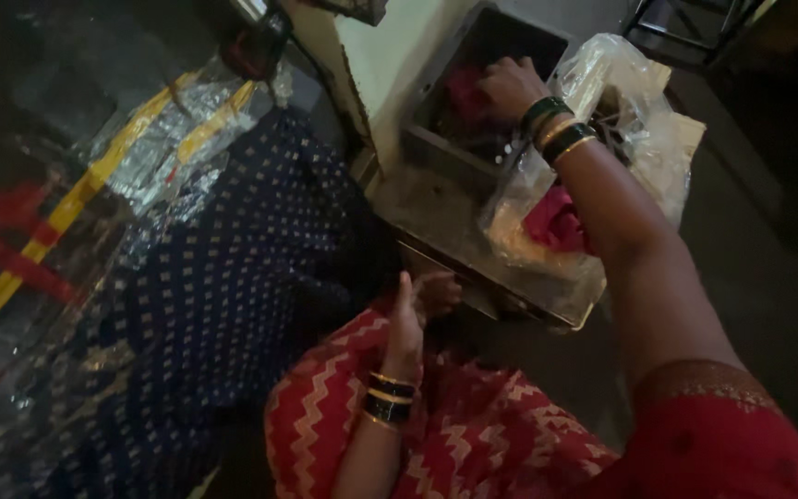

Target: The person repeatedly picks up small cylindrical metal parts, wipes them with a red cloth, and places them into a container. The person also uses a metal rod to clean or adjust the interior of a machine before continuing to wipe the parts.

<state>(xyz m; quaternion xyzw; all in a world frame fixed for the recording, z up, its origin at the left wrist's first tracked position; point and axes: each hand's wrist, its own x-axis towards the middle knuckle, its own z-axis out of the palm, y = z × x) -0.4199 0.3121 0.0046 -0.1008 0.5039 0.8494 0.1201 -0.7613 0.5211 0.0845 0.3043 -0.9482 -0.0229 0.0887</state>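
Observation:
My right hand (510, 88) reaches into a grey open box (436, 148) and rests on dark red cloth (465, 92) inside it; whether the fingers grip the cloth is hidden. Green and gold bangles ring that wrist. A clear plastic bag (639, 120) holding pink-red cloth (554, 222) lies against my right forearm. My left hand (417, 310), also with bangles, sits low by the near edge of a grey metal tray (436, 217), fingers loosely curled around nothing visible.
A dark blue dotted fabric (223, 268) spreads across the left. Clear plastic wrap with yellow and red bands (66, 212) lies at far left. My red zigzag-patterned garment (473, 434) fills the bottom. A dark metal frame (685, 23) stands at top right.

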